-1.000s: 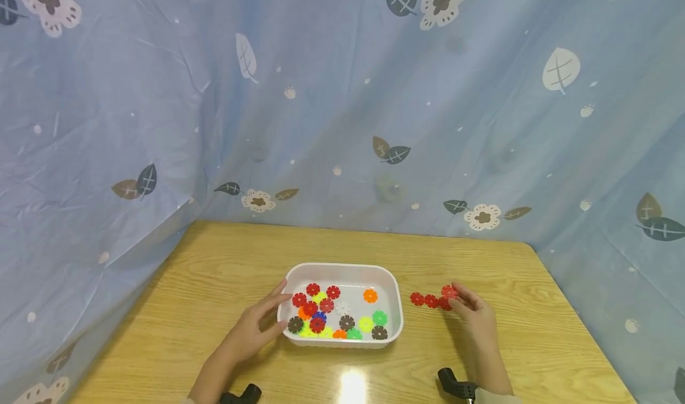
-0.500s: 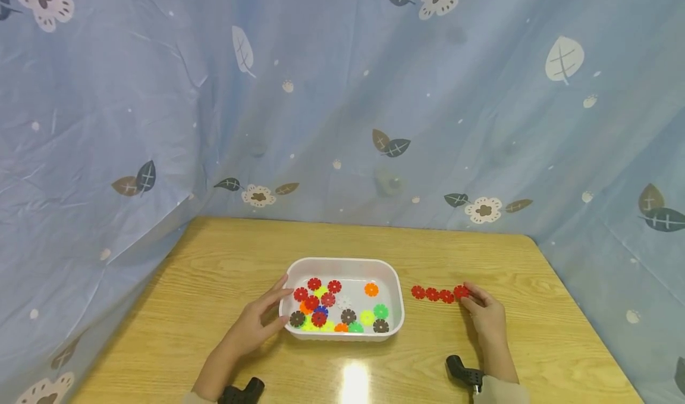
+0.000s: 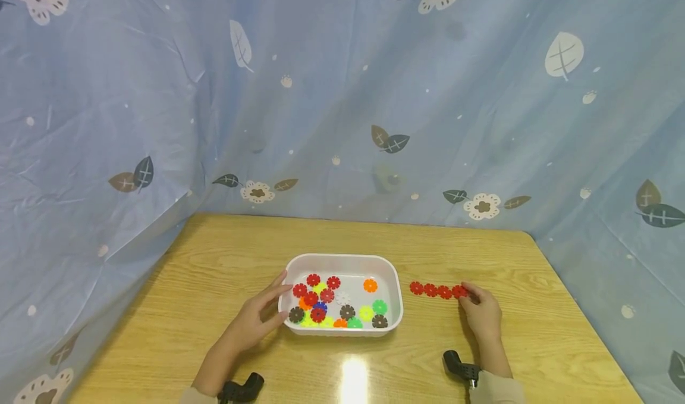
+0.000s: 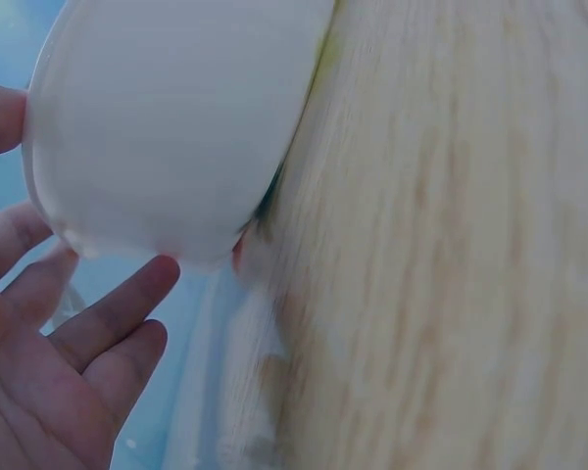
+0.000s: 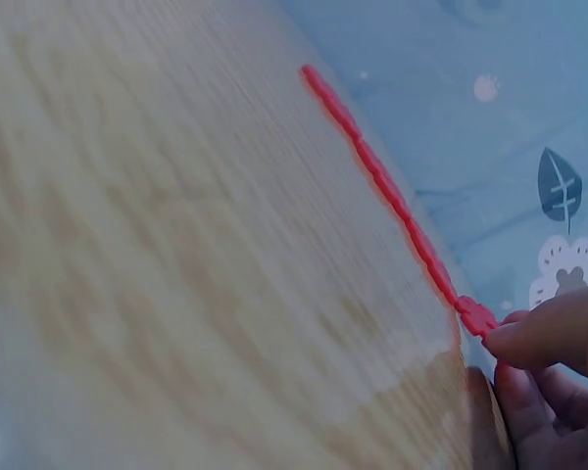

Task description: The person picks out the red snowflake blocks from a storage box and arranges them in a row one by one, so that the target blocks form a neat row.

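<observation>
The white plastic tray [image 3: 342, 332] holds several notched snowflake discs in mixed colours. At its left end my left hand [image 3: 255, 316] grips the rim, index finger and thumb spread along it; the left wrist view shows the lower fingers of that hand [image 4: 54, 362] loosely bent by the outer wall. A row of red snowflake discs [image 3: 430, 290] lies on the table right of the tray. My right hand [image 3: 483, 316] pinches the rightmost red disc [image 3: 459, 291] between thumb and finger. In the right wrist view, this disc [image 5: 476, 315] is slightly tilted and touches the row's end.
The wooden table [image 3: 225, 243] carries the tray and the row. A blue patterned curtain [image 3: 342, 94] hangs behind the table and along its sides. Black wrist-camera mounts [image 3: 243, 388] sit at both wrists.
My right hand has lowered the red disc from above the row to its right end, where it now lies in line with the others. The left hand keeps its place at the tray.
</observation>
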Demonstrator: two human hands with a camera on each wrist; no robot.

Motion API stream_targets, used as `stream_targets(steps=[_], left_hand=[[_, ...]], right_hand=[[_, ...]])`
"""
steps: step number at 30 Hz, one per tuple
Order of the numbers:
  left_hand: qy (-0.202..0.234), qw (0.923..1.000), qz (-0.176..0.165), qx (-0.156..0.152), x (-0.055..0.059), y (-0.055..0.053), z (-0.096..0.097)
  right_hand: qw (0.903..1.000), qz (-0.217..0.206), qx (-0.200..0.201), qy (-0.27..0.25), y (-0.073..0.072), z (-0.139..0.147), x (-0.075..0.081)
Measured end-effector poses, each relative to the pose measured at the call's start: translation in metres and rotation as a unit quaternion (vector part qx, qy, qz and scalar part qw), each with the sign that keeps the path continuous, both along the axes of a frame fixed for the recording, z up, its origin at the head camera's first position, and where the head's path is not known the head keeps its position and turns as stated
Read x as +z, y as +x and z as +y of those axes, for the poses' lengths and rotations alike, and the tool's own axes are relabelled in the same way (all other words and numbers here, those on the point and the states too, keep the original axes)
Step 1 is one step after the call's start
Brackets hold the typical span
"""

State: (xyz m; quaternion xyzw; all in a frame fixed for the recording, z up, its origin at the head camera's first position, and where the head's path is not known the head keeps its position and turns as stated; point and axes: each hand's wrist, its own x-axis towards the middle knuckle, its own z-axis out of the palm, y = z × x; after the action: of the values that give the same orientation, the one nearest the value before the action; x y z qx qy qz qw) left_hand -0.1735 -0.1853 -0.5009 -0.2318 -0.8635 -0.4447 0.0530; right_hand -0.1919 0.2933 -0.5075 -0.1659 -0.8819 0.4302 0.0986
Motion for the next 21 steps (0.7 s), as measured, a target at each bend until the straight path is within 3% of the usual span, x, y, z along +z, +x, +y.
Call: stream_targets(steps=[6,16,21], left_hand=[[0.004,1.0,0.001,-0.002,0.002,0.0,-0.001],[0.0,1.0,0.003,0.001,0.001,-0.001,-0.002],[0.007,0.9999,0.005,-0.009,-0.001,-0.002,-0.001]], right_hand=[[0.9997,0.016,-0.011,-0.015,-0.002,-0.003,0.001],[0.9944,0.042,-0.045,-0.086,0.001,-0.005,0.005],[0.9936,0.044,-0.025,-0.101,0.004,-0.01,0.013]])
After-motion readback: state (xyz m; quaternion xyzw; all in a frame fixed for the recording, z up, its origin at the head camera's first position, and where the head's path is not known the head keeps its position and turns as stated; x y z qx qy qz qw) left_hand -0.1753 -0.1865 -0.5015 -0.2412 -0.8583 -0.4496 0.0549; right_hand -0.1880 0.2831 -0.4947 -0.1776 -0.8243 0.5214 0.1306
